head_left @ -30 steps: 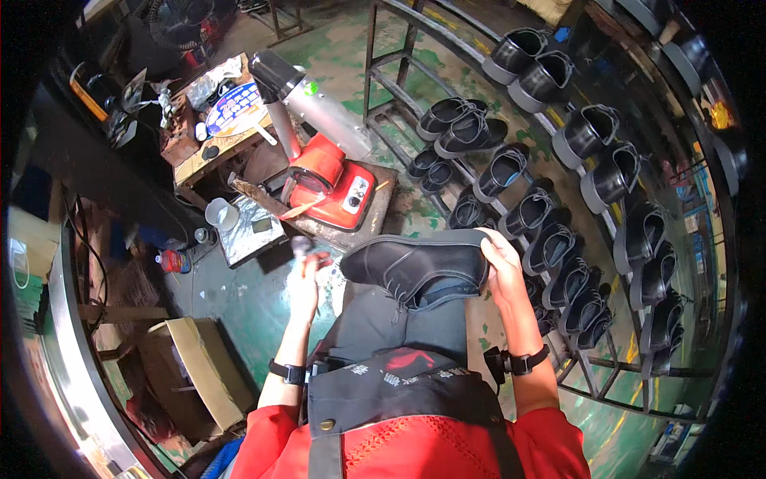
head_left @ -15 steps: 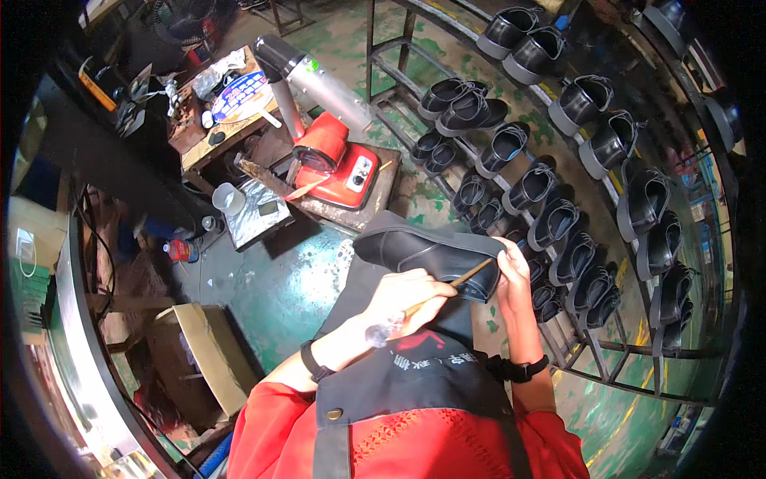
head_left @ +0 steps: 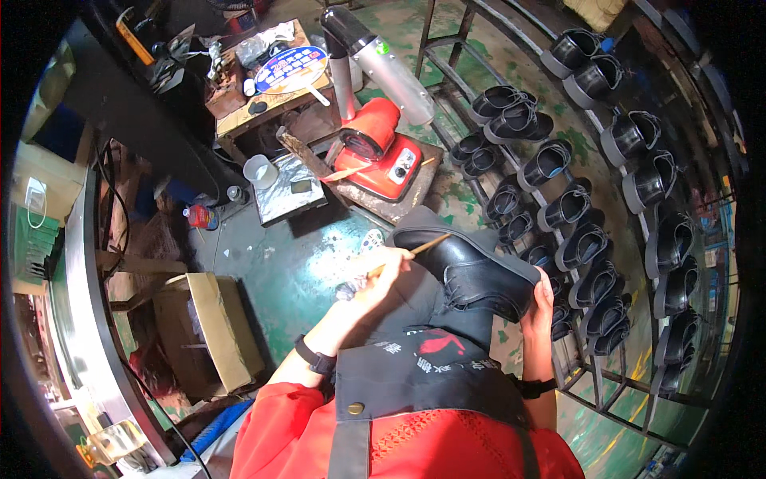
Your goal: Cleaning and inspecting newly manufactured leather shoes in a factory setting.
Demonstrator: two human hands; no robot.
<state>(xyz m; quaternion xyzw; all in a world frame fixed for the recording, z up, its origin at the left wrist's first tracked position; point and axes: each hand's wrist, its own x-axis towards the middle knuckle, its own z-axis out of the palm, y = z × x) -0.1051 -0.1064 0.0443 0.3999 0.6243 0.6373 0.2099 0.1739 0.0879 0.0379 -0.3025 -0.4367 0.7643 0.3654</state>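
Observation:
A black laced boot (head_left: 471,267) lies on its side across my lap, sole turned away from me. My right hand (head_left: 541,307) grips it at the heel end, on the right. My left hand (head_left: 381,275) holds a thin wooden-handled brush (head_left: 411,253), whose tip touches the boot near its toe and sole edge. I wear a red top and a dark apron (head_left: 423,375), with a black band on each wrist.
A metal rack (head_left: 630,239) holding several black boots curves along the right. A red machine (head_left: 379,152) with a grey tube stands ahead on a board. A cluttered wooden bench (head_left: 263,80) is at the upper left, a cardboard box (head_left: 203,327) on the left, and a white cup (head_left: 259,170).
My left hand came in from the left with the brush and laid its tip on the boot. The boot has turned and tilted in my right hand.

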